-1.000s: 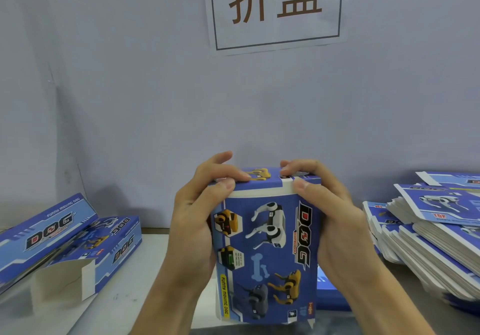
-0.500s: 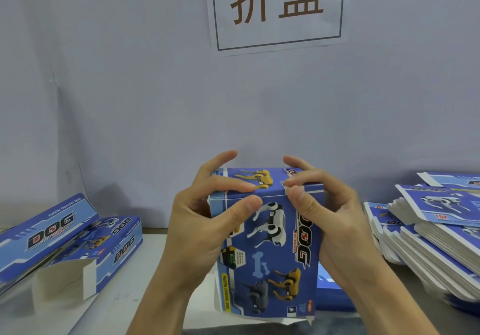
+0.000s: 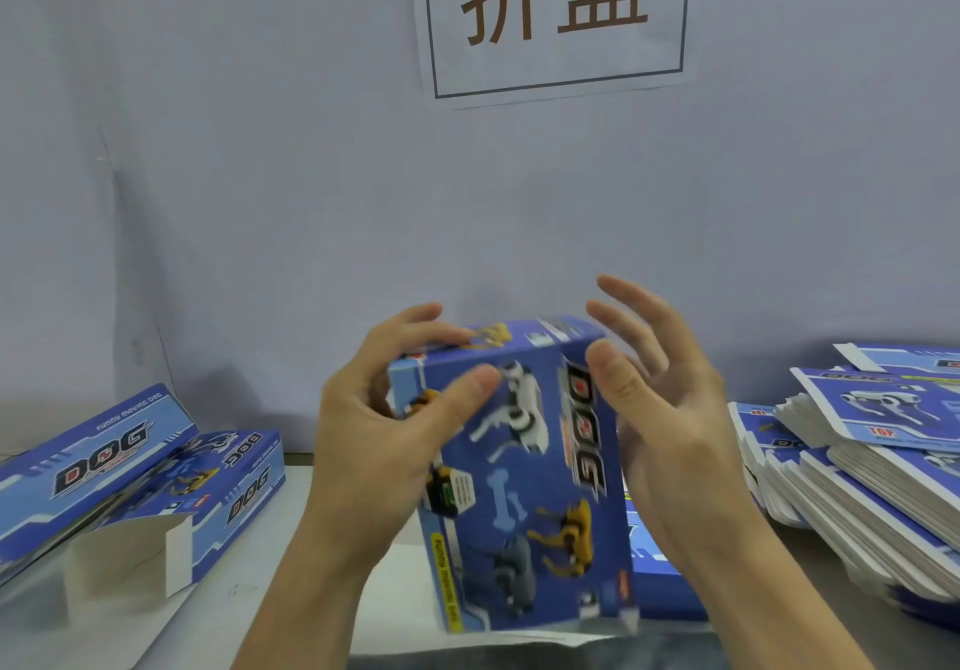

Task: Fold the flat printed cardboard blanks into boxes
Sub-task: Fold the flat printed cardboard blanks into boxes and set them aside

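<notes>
Now blue printed cardboard box (image 3: 519, 467) upright at centre, top closed; left hand (image 3: 384, 435) grips it, right hand (image 3: 660, 409) fingers spread, touching its side. Folded boxes (image 3: 156, 482) left of it; flat blanks stack (image 3: 857, 467) right remains.

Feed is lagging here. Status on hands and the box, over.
Left hand grips blue DOG box, thumb across its front. Right hand open, fingers spread beside box's right edge. Top flap looks closed. Nothing in the way.
</notes>
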Demonstrator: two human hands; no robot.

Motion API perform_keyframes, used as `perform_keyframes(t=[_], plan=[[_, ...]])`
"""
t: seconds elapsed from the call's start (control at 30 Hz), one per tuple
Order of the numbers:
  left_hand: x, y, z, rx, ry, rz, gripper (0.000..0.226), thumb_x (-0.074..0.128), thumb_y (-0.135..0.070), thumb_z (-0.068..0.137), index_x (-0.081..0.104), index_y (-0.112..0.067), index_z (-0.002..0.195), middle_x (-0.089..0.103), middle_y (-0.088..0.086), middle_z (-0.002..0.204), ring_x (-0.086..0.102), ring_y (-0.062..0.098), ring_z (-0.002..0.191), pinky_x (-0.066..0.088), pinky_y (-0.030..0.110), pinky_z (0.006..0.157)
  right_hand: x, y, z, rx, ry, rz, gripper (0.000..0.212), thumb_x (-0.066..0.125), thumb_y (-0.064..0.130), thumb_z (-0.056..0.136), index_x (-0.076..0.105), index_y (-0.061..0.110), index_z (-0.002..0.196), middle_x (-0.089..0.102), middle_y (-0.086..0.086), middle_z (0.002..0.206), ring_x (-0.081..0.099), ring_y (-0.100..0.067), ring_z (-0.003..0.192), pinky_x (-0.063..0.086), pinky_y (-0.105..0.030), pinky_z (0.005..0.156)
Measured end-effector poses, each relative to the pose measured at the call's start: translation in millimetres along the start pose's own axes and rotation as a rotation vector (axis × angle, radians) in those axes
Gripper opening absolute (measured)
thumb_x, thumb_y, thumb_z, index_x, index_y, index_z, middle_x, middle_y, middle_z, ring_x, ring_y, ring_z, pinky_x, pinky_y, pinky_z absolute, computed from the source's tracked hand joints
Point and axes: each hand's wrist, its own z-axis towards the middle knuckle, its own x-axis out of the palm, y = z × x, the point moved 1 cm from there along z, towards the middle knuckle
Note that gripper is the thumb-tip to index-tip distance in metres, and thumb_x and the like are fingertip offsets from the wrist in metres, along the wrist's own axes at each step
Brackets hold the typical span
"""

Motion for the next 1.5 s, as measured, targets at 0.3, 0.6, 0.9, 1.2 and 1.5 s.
perform_keyframes(t=[0.3,0.6,0.9,1.2,1.5], plan=[[-22,27,7,-0.144,-0.882,-0.284,0.037,0.081,-0.058,0.064,0.071,-0.038,0.092,0.077,-0.006,0.097,0.076,0.017,0.09,0.063,0.04,0.069,24,12,-6,-0.297,-0.073,-0.368,0.015,0.057,0.017,0.088,0.071,0.019,0.085,0.068,-0.001,0.072,0.065,-0.013,0.071,0.05,-0.024,0.067],[5,25,5,-0.456,-0.693,-0.49,0.06,0.065,-0.05,0.09,0.05,-0.013,0.134,0.074,0.01,0.11,0.074,0.03,0.097,0.062,0.053,0.072,27,-8,-9,0.545,0.178,-0.515,0.091,0.037,0.1,0.053,0.06,0.038,0.114,0.068,0.013,0.104,0.065,-0.012,0.099,0.052,-0.039,0.093],[27,29,-7,-0.717,-0.153,-0.295,0.081,0.076,-0.059,0.054,0.058,-0.021,0.124,0.074,0.011,0.108,0.076,0.025,0.086,0.06,0.04,0.063,-18,-7,10,0.367,-0.227,0.093,0.075,0.073,0.051,0.072,0.05,0.021,0.137,0.071,0.003,0.087,0.072,-0.019,0.074,0.059,-0.037,0.069],[-10,22,1,-0.447,0.011,-0.206,0.059,0.077,-0.058,0.076,0.061,-0.032,0.126,0.074,0.006,0.117,0.073,0.033,0.099,0.061,0.051,0.079,-25,-7,0,0.494,0.366,-0.396,0.074,0.079,0.068,0.057,0.036,0.075,0.117,0.071,0.02,0.094,0.073,-0.004,0.09,0.055,-0.021,0.072],[30,27,-8,-0.17,-0.096,-0.11,0.046,0.069,-0.057,0.067,0.055,-0.045,0.109,0.077,-0.001,0.094,0.077,0.024,0.076,0.059,0.029,0.053,-2,-21,-2,0.091,0.184,-0.297,0.076,0.06,0.06,0.077,0.025,0.057,0.145,0.063,0.03,0.12,0.061,0.008,0.111,0.055,-0.023,0.091]])
